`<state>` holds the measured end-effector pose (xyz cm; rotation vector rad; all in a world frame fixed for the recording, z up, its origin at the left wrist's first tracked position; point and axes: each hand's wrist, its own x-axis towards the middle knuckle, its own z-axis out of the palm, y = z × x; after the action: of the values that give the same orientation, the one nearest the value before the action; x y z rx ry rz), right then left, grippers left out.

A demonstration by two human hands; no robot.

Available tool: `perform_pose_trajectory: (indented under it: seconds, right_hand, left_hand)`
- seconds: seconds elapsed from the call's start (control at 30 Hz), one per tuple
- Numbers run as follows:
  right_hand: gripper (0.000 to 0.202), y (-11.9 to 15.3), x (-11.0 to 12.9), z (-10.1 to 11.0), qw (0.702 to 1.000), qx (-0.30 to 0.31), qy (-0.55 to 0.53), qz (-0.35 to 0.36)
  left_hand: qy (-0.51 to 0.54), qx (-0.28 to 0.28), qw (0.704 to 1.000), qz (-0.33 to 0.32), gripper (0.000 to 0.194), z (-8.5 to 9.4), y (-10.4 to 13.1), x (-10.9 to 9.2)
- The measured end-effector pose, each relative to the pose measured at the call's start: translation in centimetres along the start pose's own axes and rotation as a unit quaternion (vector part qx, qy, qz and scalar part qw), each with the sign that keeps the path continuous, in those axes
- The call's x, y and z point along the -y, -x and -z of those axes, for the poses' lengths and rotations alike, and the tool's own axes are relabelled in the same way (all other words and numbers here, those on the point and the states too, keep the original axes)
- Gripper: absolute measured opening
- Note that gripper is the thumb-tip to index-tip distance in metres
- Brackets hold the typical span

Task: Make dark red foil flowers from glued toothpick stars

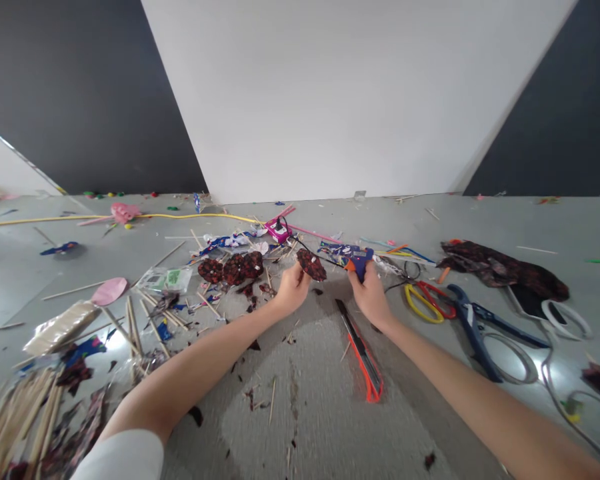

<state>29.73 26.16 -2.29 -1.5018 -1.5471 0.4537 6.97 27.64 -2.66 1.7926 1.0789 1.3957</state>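
Pinched in my left hand (pixel 293 291) is a small oval piece of dark red-and-black patterned material (pixel 311 265) with pale specks on it. My right hand (pixel 371 293) is wrapped round a blue hot glue gun (pixel 361 261) with an orange part facing the oval piece. A short gap separates the two. Left of my hands lie several similar dark patterned pieces (pixel 237 267) in a row. On the floor below my right hand rests a red box cutter (pixel 364 363), its blade side pointing away from me.
A pink power socket (pixel 279 230) on a yellow cord (pixel 195 215) sits near the wall. To the right are red-and-yellow scissors (pixel 425 303), blue-handled cutters (pixel 473 327), white tape (pixel 565 319) and a dark cloth bundle (pixel 500 270). Wooden sticks (pixel 25 410) and scraps lie at left.
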Motion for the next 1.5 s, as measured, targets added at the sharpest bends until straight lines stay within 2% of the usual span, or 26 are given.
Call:
perform_pose_trajectory:
  seconds: [0.17, 0.3, 0.4, 0.47, 0.53, 0.6, 0.63, 0.73, 0.8, 0.87, 1.07, 1.2, 1.33, 1.5]
  right_hand:
    - [0.024, -0.1, -0.4, -0.3, 0.995, 0.037, 0.086, 0.031]
    - [0.025, 0.2, -0.3, -0.7, 0.971, 0.049, 0.224, 0.071]
    - [0.027, 0.9, 0.0, -0.8, 0.961, 0.051, 0.262, 0.073]
    - [0.029, 1.4, 0.5, -0.6, 0.965, 0.017, 0.255, 0.063]
    - [0.029, 1.8, 1.2, -0.3, 0.970, -0.044, 0.232, 0.056]
    - [0.024, 1.7, 2.3, 0.0, 0.974, -0.091, 0.191, 0.078]
    - [0.021, 1.5, 2.8, 0.0, 0.977, -0.095, 0.161, 0.102]
    - [0.015, -0.1, 4.4, -0.5, 0.980, -0.029, 0.033, 0.195]
    - [0.028, -1.2, 5.1, -1.3, 0.972, 0.009, -0.043, 0.232]
    - [0.035, -1.7, 5.4, -2.0, 0.968, 0.005, -0.072, 0.240]
    - [0.015, 0.4, 5.1, -2.2, 0.971, -0.025, -0.051, 0.233]
    - [0.016, 1.1, 5.3, -1.9, 0.975, -0.037, -0.041, 0.217]
    - [0.019, 0.9, 5.5, -2.0, 0.976, -0.043, -0.038, 0.210]
    - [0.016, 1.1, 5.5, -2.0, 0.971, -0.038, -0.032, 0.234]
  left_hand:
    - [-0.047, -0.026, 0.997, -0.049, 0.029, 0.2, 0.1, -0.8]
    - [-0.072, -0.058, 0.992, -0.082, 0.028, 0.3, 0.3, -0.8]
    - [-0.083, -0.055, 0.990, -0.105, 0.025, 0.4, 0.5, -0.6]
    - [-0.085, -0.044, 0.990, -0.108, 0.024, 0.4, 0.6, -0.4]
    - [-0.086, -0.036, 0.990, -0.105, 0.022, 0.3, 0.7, -0.2]
    - [-0.087, -0.028, 0.991, -0.099, 0.021, 0.0, 0.6, 0.0]
    - [-0.086, -0.024, 0.991, -0.094, 0.019, -0.2, 0.5, 0.0]
    - [-0.088, -0.006, 0.992, -0.092, 0.017, -1.0, 0.0, 0.0]
    - [-0.093, 0.005, 0.992, -0.088, 0.016, -1.5, -0.4, -0.1]
    - [-0.092, 0.005, 0.992, -0.081, 0.014, -1.7, -0.6, -0.3]
    - [-0.093, 0.012, 0.994, -0.062, 0.015, -1.3, -0.1, -0.4]
    - [-0.129, 0.047, 0.989, -0.063, 0.017, -1.1, 0.4, -0.6]
    - [-0.142, 0.047, 0.986, -0.069, 0.019, -1.1, 0.6, -0.7]
    - [-0.134, 0.052, 0.985, -0.096, 0.014, -0.9, 0.6, -0.8]
